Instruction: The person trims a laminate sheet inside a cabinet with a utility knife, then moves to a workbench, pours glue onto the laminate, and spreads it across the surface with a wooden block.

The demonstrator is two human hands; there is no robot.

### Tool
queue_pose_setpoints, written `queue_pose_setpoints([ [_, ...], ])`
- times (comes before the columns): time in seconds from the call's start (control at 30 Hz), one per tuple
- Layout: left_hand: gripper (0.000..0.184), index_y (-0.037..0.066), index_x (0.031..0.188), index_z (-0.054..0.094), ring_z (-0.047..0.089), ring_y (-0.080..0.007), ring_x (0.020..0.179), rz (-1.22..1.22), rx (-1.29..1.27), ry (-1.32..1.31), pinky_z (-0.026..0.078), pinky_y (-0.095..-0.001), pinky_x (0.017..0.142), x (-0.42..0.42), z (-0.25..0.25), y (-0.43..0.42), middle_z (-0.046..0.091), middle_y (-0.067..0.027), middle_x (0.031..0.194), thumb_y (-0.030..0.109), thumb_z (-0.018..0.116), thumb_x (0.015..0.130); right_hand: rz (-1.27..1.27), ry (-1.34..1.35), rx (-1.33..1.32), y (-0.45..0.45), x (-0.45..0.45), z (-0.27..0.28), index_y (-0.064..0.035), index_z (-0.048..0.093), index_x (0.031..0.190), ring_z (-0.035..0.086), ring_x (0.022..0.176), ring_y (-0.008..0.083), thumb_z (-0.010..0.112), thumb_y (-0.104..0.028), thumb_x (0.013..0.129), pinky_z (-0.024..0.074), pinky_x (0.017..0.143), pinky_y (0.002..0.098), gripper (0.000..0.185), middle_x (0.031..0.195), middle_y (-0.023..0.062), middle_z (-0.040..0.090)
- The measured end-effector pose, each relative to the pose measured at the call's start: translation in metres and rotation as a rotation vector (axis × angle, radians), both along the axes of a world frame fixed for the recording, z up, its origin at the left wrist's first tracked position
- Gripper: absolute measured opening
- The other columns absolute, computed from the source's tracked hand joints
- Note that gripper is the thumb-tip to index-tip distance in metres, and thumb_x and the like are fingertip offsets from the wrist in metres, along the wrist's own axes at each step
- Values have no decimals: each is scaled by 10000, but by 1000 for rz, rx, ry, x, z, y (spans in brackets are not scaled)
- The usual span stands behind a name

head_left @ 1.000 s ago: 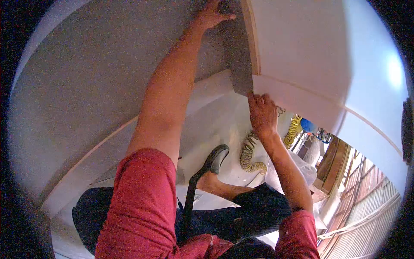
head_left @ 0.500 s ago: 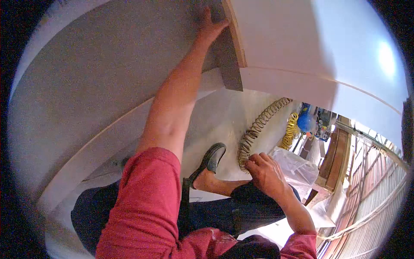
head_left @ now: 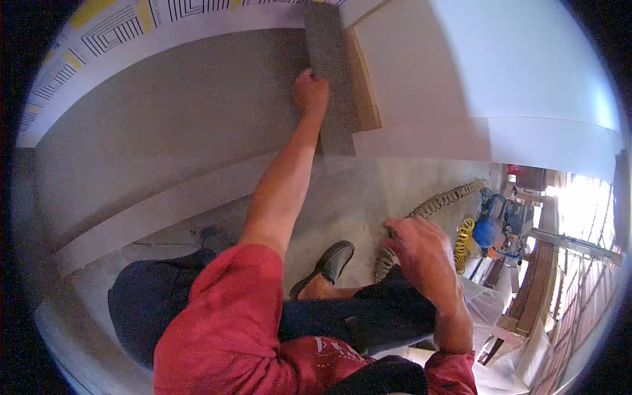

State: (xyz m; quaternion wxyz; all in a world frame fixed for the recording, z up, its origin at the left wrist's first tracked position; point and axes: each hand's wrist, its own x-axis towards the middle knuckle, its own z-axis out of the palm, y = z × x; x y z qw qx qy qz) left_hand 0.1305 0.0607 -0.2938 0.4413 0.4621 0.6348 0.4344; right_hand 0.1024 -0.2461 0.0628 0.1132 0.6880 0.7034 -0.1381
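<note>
Strip (head_left: 337, 125), grey, runs at the far side between the wide grey board (head_left: 184, 112) on the left and the white panel (head_left: 415, 72); your left hand (head_left: 311, 93) curls at its edge, grip impossible to tell; your blurred right hand (head_left: 424, 257) bends near the coiled hose (head_left: 449, 199), hold also unclear

The blurred right hand (head_left: 424, 257) hides part of the coiled hose (head_left: 451, 199); whether the left hand (head_left: 312, 93) grips anything is unclear; the printed strip (head_left: 168, 29) runs off the top edge
</note>
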Motion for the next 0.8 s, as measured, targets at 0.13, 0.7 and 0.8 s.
queue_pose_setpoints([
  [0.13,405,-32,1244,686,678,-410,1086,298,77,-409,511,-487,974,-23,64,-38,700,-249,1191,181,582,916,-128,29,243,-10,19,28,-61,696,1059,673,932,326,721,-130,883,527,860,424,190,956,118,712],
  [0.7,317,48,1118,708,697,-373,896,-595,773,-1036,570,-465,825,-26,319,-188,732,-170,980,74,662,805,-683,485,1296,-37,71,65,27,643,1270,651,1105,272,563,-297,1071,522,976,413,388,1247,167,677],
  [0.8,295,55,1080,699,670,-359,926,-455,903,-947,566,-462,827,-50,323,-178,699,-144,981,104,689,789,-757,294,1341,-37,72,72,30,674,1237,676,1051,262,570,-285,1067,550,919,394,372,1213,163,698],
])
